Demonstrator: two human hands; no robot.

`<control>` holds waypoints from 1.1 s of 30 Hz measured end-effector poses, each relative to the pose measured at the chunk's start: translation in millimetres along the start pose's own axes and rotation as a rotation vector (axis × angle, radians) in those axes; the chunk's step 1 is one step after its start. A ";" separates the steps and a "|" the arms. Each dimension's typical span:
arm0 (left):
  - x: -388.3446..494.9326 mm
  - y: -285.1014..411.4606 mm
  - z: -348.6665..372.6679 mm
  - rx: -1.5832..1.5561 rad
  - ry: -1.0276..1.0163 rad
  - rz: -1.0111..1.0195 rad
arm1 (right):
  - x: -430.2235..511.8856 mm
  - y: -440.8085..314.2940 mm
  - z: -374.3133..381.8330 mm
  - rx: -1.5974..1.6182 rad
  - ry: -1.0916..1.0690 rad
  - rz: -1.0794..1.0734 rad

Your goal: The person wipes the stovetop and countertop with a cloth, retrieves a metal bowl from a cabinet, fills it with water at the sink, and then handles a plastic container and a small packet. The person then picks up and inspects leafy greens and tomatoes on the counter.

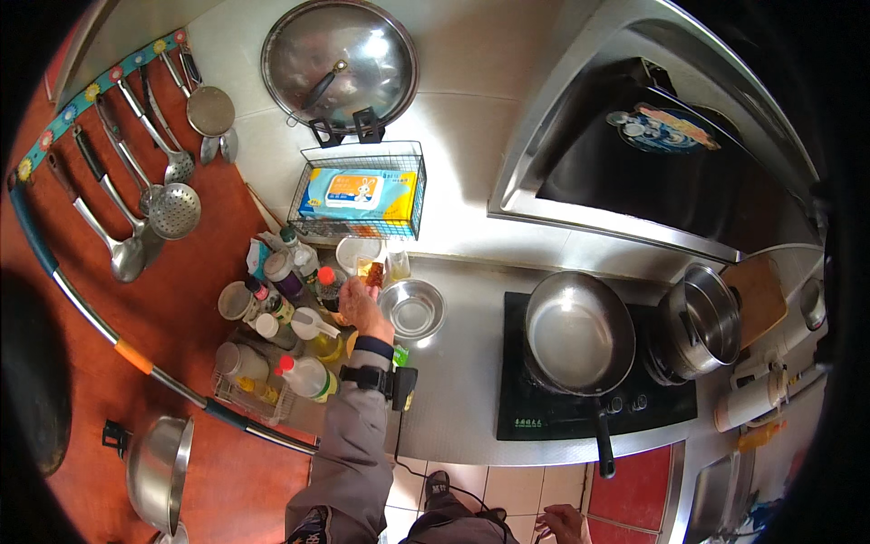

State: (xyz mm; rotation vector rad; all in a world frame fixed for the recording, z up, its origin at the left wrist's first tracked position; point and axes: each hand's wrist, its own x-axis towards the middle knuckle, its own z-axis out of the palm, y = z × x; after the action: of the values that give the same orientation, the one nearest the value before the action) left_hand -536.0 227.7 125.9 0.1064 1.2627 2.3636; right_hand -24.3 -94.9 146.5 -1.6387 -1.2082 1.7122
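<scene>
My left hand [365,307] reaches over the counter with its fingers closed on a small packet [371,272] with reddish-brown contents. Behind the packet is a white bowl [355,250], partly hidden, and a small glass jar [398,264] stands beside it. Just right of my hand sits a steel bowl [412,310] with nothing visible in it. A red-capped dark bottle [327,280] is close on the left. Low at the bottom edge is my right hand [563,523], away from the counter, fingers partly bent; whether it holds anything is unclear.
Several bottles and jars, including a red-capped clear bottle [311,378], crowd the counter's left. A frying pan [580,333] rests on the black cooktop [516,381], handle past the front edge. Steel pots [700,326] stand right of it. A wire basket [414,228] hangs above.
</scene>
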 end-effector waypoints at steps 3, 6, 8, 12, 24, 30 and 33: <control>37.5 -9.4 19.5 -0.042 0.134 -0.055 | 7.1 -11.1 1.4 0.032 0.030 0.003; 67.4 -30.1 22.1 -0.043 0.114 0.011 | 12.1 -18.2 2.5 0.017 0.072 -0.001; 89.5 -48.3 23.7 -0.053 0.133 0.064 | 15.4 -17.9 1.8 0.033 0.084 0.019; 112.6 -71.3 20.7 0.067 0.054 0.081 | 21.3 -7.8 -3.0 0.078 0.100 0.085; 155.5 -102.2 14.5 0.480 -0.191 0.248 | 20.4 -1.6 -6.4 0.098 0.176 0.134; 116.4 -68.0 38.1 0.079 0.100 0.020 | 15.4 -6.5 -1.7 0.067 0.169 0.112; 73.2 -34.5 46.9 0.052 0.043 0.004 | 10.4 -7.2 1.7 0.061 0.159 0.073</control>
State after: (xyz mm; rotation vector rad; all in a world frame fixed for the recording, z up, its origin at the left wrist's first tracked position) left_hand -576.1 311.4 114.7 0.0749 1.3451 2.3489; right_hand -29.4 -83.2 146.8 -1.7646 -1.0232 1.6105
